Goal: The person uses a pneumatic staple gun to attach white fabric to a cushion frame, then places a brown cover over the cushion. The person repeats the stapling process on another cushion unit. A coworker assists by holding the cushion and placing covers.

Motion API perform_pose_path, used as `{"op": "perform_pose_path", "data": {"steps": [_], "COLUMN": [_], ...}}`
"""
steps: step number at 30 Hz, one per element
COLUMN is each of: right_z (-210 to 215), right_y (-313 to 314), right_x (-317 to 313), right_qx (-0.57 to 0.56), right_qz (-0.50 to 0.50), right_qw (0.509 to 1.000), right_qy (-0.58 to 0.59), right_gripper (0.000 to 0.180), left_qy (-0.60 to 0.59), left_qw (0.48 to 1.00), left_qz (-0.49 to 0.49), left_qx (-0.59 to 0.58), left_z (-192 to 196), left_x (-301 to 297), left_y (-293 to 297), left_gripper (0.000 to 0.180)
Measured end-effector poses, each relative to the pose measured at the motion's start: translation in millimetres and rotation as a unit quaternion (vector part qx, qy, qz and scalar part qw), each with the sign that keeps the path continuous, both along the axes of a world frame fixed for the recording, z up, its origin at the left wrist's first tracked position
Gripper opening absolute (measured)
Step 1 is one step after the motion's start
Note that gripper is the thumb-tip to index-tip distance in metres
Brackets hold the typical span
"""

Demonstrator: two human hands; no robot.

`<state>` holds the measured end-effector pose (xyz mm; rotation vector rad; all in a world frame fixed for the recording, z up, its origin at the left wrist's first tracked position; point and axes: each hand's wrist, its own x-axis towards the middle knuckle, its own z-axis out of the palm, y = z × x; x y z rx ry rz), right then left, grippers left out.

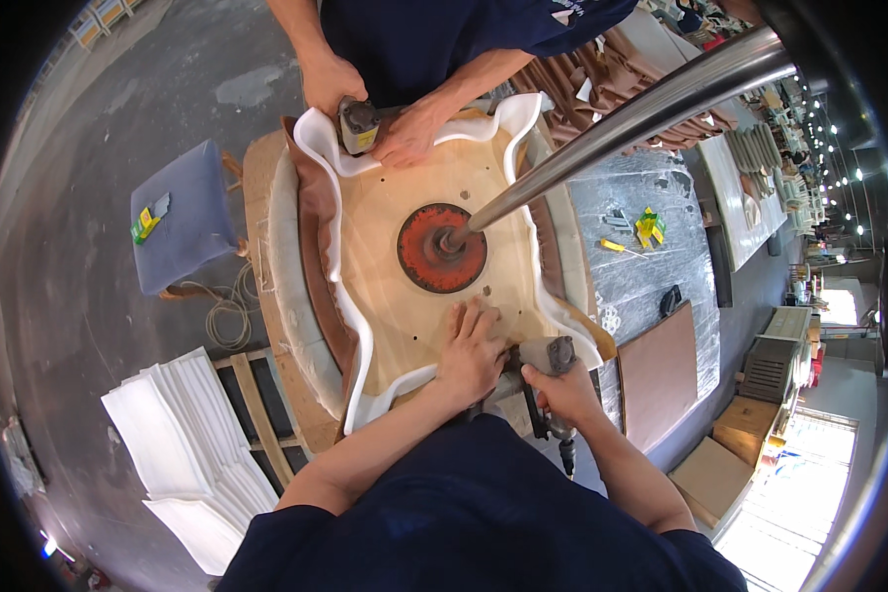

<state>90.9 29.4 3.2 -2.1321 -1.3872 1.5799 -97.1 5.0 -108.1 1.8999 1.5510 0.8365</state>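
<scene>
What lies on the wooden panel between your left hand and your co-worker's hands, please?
In the head view, a red round plate with a metal pole rising from its centre sits on the wooden panel between the left hand and the co-worker's hands.

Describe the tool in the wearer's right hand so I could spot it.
Start at the round wooden board with its red disc. At its near edge the right hand grips a grey stapler. The co-worker's stapler carries a yellow label.

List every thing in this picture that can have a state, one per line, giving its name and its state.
left hand: flat, pressing on the wooden panel
right hand: gripping the staple gun
white foam: folded over the panel edge
round red plate: pressed by the metal pole
co-worker's hands: one pressing foam, one holding a second gun
</scene>
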Motion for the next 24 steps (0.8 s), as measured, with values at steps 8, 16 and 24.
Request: {"op": "perform_pose_path", "data": {"steps": [8, 16, 24], "right_z": [-6, -6, -5], "right_y": [-7, 2, 3], "right_x": [9, 0, -5], "right_qx": [-0.006, -0.010, -0.010], "right_qz": [0.005, 0.003, 0.045], "right_qw": [0.999, 0.999, 0.999], "right_qy": [0.054, 0.038, -0.015], "right_gripper": [0.027, 0.025, 0.027], "left_qy": [-0.022, -0.027, -0.020], "left_qw": [0.999, 0.999, 0.999], "left_qz": [0.020, 0.038, 0.040], "left_qx": [0.014, 0.021, 0.031], "left_z": [-6, -8, -6], "left_x": [3, 6, 8], "left_y": [1, 3, 3], "left_gripper": [0.019, 0.016, 0.019]}}
